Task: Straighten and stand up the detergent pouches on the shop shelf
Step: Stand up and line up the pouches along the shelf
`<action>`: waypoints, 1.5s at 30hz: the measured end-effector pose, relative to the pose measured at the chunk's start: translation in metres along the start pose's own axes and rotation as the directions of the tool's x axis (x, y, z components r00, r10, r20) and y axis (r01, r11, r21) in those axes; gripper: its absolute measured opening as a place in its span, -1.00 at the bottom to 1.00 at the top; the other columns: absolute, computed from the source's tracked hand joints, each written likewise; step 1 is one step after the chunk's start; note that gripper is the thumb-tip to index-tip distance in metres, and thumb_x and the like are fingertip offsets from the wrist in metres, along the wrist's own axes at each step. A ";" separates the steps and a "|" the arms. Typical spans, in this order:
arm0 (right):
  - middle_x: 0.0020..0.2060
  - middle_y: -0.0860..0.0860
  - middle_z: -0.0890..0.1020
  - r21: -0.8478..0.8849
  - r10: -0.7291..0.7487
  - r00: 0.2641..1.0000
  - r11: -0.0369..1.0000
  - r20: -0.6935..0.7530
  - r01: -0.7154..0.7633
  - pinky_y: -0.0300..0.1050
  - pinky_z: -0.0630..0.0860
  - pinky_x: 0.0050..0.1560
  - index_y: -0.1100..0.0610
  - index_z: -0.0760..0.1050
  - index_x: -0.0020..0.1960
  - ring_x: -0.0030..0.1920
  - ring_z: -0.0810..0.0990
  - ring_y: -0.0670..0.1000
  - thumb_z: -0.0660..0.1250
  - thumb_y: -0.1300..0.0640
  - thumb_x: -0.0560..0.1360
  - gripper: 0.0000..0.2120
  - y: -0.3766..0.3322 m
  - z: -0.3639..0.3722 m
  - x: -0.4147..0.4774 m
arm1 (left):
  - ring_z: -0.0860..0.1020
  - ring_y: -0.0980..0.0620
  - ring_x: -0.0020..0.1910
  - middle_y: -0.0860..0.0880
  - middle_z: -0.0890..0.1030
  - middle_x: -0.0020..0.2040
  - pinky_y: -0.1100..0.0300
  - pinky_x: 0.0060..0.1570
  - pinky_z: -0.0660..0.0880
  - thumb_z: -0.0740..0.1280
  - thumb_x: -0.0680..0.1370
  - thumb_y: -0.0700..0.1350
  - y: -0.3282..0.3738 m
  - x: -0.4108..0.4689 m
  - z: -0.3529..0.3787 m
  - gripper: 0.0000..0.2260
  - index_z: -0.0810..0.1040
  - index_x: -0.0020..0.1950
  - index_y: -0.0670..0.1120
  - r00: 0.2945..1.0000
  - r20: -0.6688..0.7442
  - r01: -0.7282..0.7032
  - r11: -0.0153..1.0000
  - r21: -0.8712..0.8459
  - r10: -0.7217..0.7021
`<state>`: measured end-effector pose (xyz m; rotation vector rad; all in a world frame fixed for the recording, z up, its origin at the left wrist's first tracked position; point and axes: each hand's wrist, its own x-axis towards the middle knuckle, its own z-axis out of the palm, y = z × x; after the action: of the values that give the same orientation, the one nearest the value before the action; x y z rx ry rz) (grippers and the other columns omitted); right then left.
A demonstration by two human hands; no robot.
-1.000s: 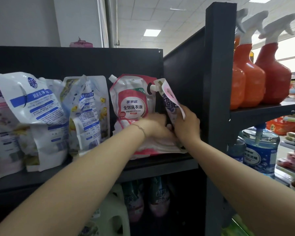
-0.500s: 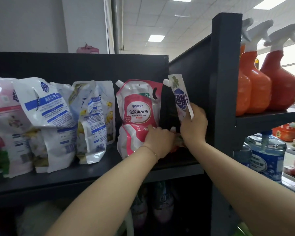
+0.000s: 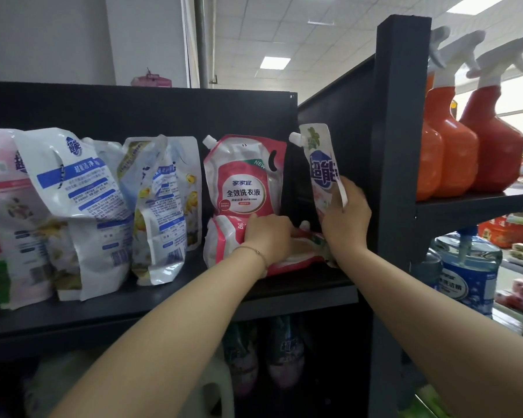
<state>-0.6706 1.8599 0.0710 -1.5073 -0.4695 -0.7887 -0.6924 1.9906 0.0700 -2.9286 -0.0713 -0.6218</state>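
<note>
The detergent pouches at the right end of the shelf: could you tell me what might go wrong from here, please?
1. The narrow white pouch with the purple logo is pinched only at its edge by the right hand; it may flop over.
2. The left hand presses a pink pouch lying flat, which props the upright pink-and-white spouted pouch; pulling it could topple that one.

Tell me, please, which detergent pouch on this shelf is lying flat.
The red-and-white pouch under both hands, at the shelf's right end; the other pouches stand or lean upright.
</note>
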 end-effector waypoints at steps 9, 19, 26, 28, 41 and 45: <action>0.12 0.07 0.58 0.081 -0.049 0.998 0.995 -0.036 0.052 -0.52 0.43 -0.10 0.15 0.52 0.28 0.07 0.54 -0.03 0.14 0.22 0.62 -0.71 -0.005 0.000 0.006 | 0.58 -0.06 -0.10 0.00 0.64 -0.06 0.16 -0.20 0.41 0.23 0.61 0.09 -0.013 0.005 -0.001 -0.75 0.67 0.05 0.04 0.969 -0.183 0.112 0.952 -0.284 -0.168; 0.11 0.06 0.60 0.206 -0.036 0.997 0.977 -0.073 0.050 0.03 0.55 0.18 0.13 0.52 0.27 0.13 0.57 -0.03 0.09 -0.05 0.51 -0.54 -0.021 0.002 0.012 | 0.41 0.19 -0.41 0.13 0.47 -0.44 0.24 -0.42 0.22 0.35 0.56 0.02 -0.032 0.010 -0.006 -0.78 0.68 -0.18 -0.05 0.882 -0.284 0.126 0.769 -0.627 -0.376; 0.11 0.09 0.59 0.206 -0.036 0.995 0.977 -0.095 0.055 0.06 0.55 0.17 0.17 0.51 0.27 0.13 0.58 0.00 0.10 0.00 0.54 -0.58 -0.031 0.005 0.021 | 0.53 0.12 -0.28 0.04 0.64 -0.27 0.26 -0.31 0.35 0.38 0.55 -0.04 -0.031 0.004 -0.005 -0.84 0.71 -0.12 -0.07 0.830 -0.350 0.064 0.698 -0.713 -0.434; 0.08 0.08 0.60 0.211 -0.030 0.993 0.976 -0.112 0.053 0.05 0.56 0.16 0.17 0.52 0.24 0.10 0.58 0.00 0.11 0.11 0.59 -0.67 -0.034 0.007 0.026 | 0.57 0.08 -0.21 0.05 0.66 -0.22 0.21 -0.21 0.45 0.39 0.54 -0.06 -0.030 0.003 -0.002 -0.87 0.71 -0.09 -0.06 0.818 -0.362 0.040 0.671 -0.741 -0.448; -0.04 -0.03 0.59 0.291 -0.020 0.987 0.954 -0.161 0.067 -0.33 0.57 -0.12 0.15 0.49 0.16 -0.05 0.59 -0.15 0.09 0.21 0.66 -0.78 -0.055 0.014 0.068 | 0.59 0.14 -0.14 0.20 0.60 -0.26 0.21 -0.03 0.49 0.44 0.49 -0.16 -0.043 0.000 0.001 -0.92 0.72 -0.06 -0.10 0.707 -0.412 -0.089 0.506 -0.858 -0.575; -0.01 0.02 0.61 0.333 -0.010 0.978 0.940 -0.211 0.082 -0.30 0.57 -0.09 0.19 0.50 0.21 -0.04 0.61 -0.13 0.07 0.20 0.66 -0.74 -0.064 0.016 0.075 | 0.58 0.17 -0.19 0.18 0.60 -0.28 0.35 -0.13 0.46 0.45 0.49 -0.20 -0.052 0.000 -0.003 -0.94 0.71 -0.07 -0.13 0.668 -0.387 -0.111 0.429 -0.896 -0.635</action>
<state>-0.6623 1.8697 0.1700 -1.0842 -0.4601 -0.8432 -0.6975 2.0415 0.0793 -3.2383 -0.2519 -2.5141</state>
